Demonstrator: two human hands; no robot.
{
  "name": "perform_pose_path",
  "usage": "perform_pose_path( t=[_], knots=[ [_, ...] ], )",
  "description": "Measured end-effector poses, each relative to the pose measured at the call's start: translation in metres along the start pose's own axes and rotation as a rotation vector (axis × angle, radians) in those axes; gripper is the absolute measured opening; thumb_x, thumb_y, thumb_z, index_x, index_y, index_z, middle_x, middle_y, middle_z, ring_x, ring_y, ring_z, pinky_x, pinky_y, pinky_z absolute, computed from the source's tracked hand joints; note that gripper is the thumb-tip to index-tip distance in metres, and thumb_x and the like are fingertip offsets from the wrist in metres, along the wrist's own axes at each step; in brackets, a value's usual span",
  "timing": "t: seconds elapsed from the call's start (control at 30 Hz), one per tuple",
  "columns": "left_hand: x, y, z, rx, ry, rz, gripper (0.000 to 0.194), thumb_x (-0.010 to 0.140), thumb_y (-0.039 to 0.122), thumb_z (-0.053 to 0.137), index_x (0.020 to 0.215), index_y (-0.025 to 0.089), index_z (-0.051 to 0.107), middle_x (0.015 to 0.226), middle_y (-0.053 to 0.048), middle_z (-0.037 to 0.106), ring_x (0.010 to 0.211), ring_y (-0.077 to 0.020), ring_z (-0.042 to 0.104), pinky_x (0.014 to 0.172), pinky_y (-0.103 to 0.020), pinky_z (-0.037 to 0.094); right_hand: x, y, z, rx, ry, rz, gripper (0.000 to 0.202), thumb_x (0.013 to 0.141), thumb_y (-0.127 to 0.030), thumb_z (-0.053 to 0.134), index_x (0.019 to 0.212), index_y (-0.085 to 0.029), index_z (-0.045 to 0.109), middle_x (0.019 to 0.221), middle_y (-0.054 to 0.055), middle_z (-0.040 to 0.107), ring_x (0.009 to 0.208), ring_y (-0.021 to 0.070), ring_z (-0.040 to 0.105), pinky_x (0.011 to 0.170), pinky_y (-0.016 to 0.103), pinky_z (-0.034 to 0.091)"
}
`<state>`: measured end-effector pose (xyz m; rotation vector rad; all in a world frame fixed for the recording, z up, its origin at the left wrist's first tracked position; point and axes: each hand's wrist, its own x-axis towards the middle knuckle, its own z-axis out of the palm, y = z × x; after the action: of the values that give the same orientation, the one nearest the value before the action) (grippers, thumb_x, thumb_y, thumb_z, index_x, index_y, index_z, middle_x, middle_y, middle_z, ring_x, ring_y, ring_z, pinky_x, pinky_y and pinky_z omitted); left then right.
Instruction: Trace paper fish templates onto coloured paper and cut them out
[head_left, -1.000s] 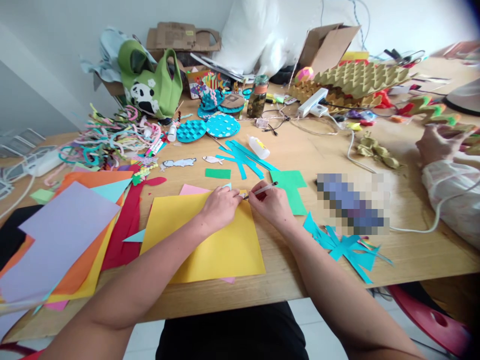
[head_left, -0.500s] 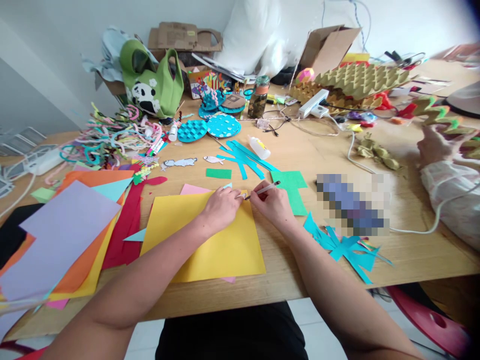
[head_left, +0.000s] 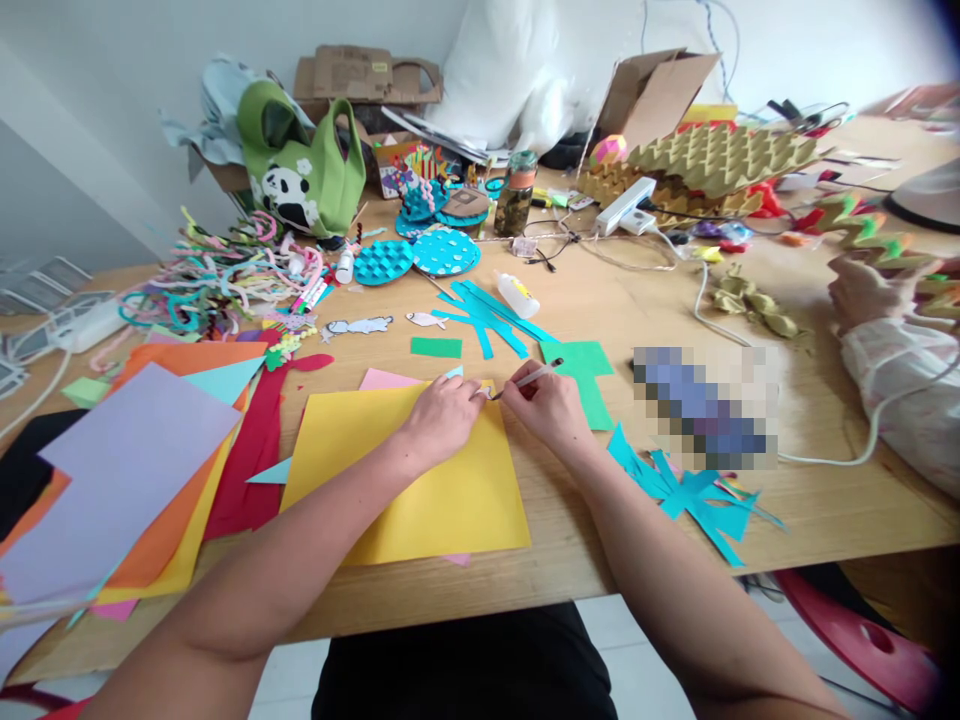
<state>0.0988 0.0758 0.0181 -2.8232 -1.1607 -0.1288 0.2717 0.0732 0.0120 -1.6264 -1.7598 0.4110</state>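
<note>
A yellow sheet of paper (head_left: 420,500) lies in front of me. On its far right corner, my left hand (head_left: 446,415) rests with its fingers stretched flat, the fingertips holding down a small pale cutout (head_left: 487,392). The cutout's shape is mostly hidden by the fingers. Pinched in my right hand (head_left: 551,405) is a pen (head_left: 538,373) with a pale barrel, its tip at the cutout. Pink paper (head_left: 386,378) shows from beneath the yellow sheet. Just right of it lies a green paper piece (head_left: 585,365) with a notched edge.
Coloured sheets (head_left: 142,430) are stacked at left, near a heap of pipe cleaners (head_left: 217,270). Farther back lie a glue bottle (head_left: 517,296), blue strips (head_left: 487,315) and a fish cutout (head_left: 426,320). Another person's hand (head_left: 874,290) holds egg-carton card at right.
The pen and my right hand shift very slightly at the cutout. My left hand stays in place on the yellow sheet.
</note>
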Motion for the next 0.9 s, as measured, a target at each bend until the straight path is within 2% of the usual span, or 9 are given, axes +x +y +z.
perform_pose_path(
  t=[0.9],
  knots=[
    [-0.0031, 0.0047, -0.0005, 0.019, -0.025, 0.005, 0.036, 0.095, 0.013, 0.032, 0.119, 0.014, 0.059, 0.111, -0.011, 0.063, 0.097, -0.0249, 0.055, 0.082, -0.038, 0.042, 0.0019, 0.0033, -0.0008, 0.04, 0.007, 0.014, 0.014, 0.072, -0.027, 0.052, 0.059, -0.02, 0.052, 0.054, 0.0, 0.06, 0.045, 0.0118, 0.051, 0.049, 0.023, 0.035]
  ],
)
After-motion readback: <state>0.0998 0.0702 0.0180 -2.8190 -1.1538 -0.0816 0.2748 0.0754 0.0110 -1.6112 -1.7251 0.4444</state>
